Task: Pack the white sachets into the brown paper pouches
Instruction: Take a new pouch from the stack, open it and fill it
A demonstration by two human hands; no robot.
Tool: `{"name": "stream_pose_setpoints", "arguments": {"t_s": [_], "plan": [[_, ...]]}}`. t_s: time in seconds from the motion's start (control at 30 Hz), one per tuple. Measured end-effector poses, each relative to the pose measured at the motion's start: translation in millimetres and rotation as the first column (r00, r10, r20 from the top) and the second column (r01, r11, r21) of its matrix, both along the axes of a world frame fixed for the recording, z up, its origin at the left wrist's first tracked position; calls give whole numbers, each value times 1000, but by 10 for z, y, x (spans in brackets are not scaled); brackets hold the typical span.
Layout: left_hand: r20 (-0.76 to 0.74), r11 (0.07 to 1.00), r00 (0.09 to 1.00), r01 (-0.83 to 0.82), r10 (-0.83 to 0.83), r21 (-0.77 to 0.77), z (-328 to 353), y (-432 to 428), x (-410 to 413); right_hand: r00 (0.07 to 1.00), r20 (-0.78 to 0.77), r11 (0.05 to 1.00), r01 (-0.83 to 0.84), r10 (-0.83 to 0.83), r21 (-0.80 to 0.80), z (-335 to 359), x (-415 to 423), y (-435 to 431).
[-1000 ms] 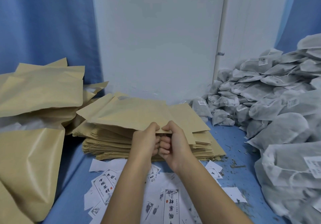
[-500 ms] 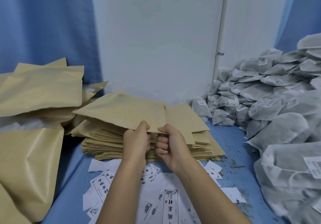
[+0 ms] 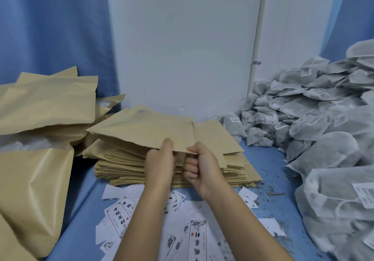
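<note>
From the head camera, the left hand (image 3: pixel 159 160) and right hand (image 3: pixel 199 163) each pinch the near edge of one brown pouch (image 3: pixel 141 131), held just above the stack (image 3: pixel 125 167) of flat pouches on the blue tabletop (image 3: pixel 81 200). Over the last second the hands have drawn a little apart and the pouch has slid leftward across the stack. I judge they are parting its mouth, so it is nearly ready to fill. The white sachets (image 3: pixel 315 119) lie heaped well to the right of the stack, none yet picked up. Printed labels (image 3: pixel 119 214) are scattered in front of the stack, and bulging pouches (image 3: pixel 46 107) are piled to its left.
</note>
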State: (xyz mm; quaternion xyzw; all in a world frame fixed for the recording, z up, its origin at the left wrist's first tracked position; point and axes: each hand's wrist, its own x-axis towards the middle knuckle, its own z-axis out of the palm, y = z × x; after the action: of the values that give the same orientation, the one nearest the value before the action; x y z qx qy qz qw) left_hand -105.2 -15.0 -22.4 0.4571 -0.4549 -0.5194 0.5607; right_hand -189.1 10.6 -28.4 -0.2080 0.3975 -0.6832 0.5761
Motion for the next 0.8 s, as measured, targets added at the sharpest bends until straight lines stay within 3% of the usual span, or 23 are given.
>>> {"name": "stream_pose_setpoints", "arguments": {"t_s": [0.07, 0.13, 0.23, 0.33, 0.47, 0.57, 0.7, 0.8], "plan": [[-19, 996, 996, -83, 83, -29, 9, -25, 38, 994, 76, 997, 73, -73, -5, 4, -44, -4], [-33, 998, 997, -65, 65, -23, 6, -14, 14, 988, 118, 994, 99, -94, -39, 5, -17, -6], [-29, 999, 999, 36, -35, 8, 0, 58, -76, 997, -28, 996, 63, -65, -70, -14, 108, -15], [-41, 995, 995, 89, -87, 46, 44, 77, -80, 971, -151, 983, 181, -185, -43, -22, 133, -23], [-63, 999, 998, 28, -25, 46, 62, 89, -39, 968, -26, 968, 249, -250, -36, 0, 83, 0], [-70, 993, 996, 60, -53, 98, 63, 106, -12, 963, -15, 963, 271, -271, -7, 4, 83, 4], [-120, 995, 991, -43, 54, 87, 67, 38, 96, 948, 16, 948, 318, -318, 10, 8, 24, -10], [-126, 997, 992, 33, -23, 73, 68, 17, 102, 943, 45, 944, 329, -330, 26, -7, 25, -4]]}}
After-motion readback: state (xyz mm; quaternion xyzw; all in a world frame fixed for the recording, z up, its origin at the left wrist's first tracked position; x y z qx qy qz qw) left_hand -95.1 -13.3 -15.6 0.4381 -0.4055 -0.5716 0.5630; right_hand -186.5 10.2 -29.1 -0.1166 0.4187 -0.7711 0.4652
